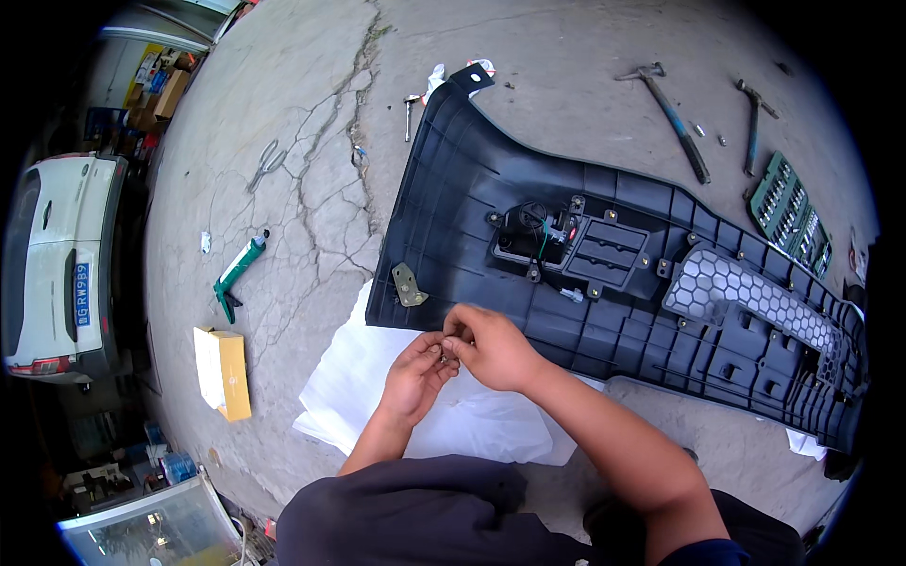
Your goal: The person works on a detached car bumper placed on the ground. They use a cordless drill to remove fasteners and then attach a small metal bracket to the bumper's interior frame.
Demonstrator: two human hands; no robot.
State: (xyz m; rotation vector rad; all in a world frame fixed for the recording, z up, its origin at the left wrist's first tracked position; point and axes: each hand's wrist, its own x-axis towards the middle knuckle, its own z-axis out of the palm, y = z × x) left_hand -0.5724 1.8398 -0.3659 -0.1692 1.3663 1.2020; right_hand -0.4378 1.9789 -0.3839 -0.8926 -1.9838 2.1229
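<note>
My left hand and my right hand meet fingertip to fingertip over a white sheet on the ground. A small metal piece, perhaps a screw or nut, shows between the curled left fingers. The right thumb and forefinger pinch right beside it; what they grip is hidden. Just beyond lies a large black plastic bumper, its ribbed inner side up. A metal bracket rests on its near left corner. Farther right, a wired lamp unit and a honeycomb grille sit in the bumper.
The white sheet lies under my hands. On the left are a green caulking gun, a yellow-and-white box, scissors and a parked white car. At far right lie two hammers and a green socket set. A ratchet is near the bumper's tip.
</note>
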